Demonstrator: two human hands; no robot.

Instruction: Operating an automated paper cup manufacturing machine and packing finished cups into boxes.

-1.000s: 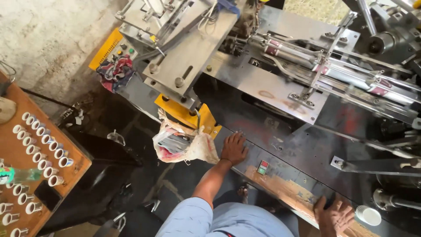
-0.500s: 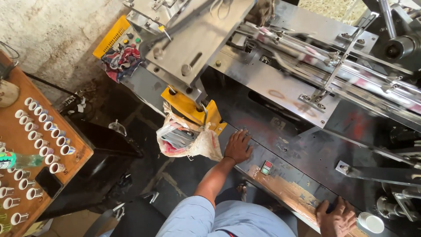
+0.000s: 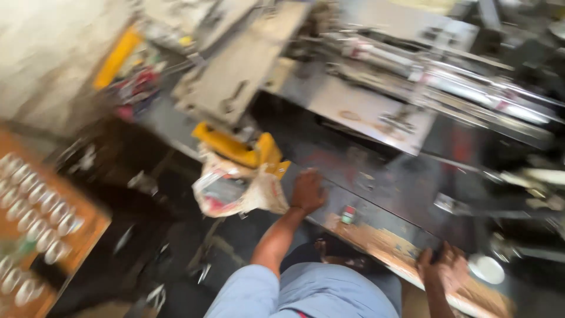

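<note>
The person wears a pale blue short-sleeved shirt [image 3: 306, 294] of plain woven cloth, its left sleeve ending above the elbow. Both forearms are bare, without watch, bracelet or glove. The left hand [image 3: 307, 191] and right hand [image 3: 441, 268] are bare too; motion blur hides any finer detail.

White printed sack [image 3: 238, 191] hanging below yellow chute [image 3: 235, 147], small red-green label [image 3: 348, 214]

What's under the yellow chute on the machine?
A white sack hangs open below the yellow chute, beside the left hand resting on the machine edge. Its contents are blurred; the floor behind it is hidden.
</note>
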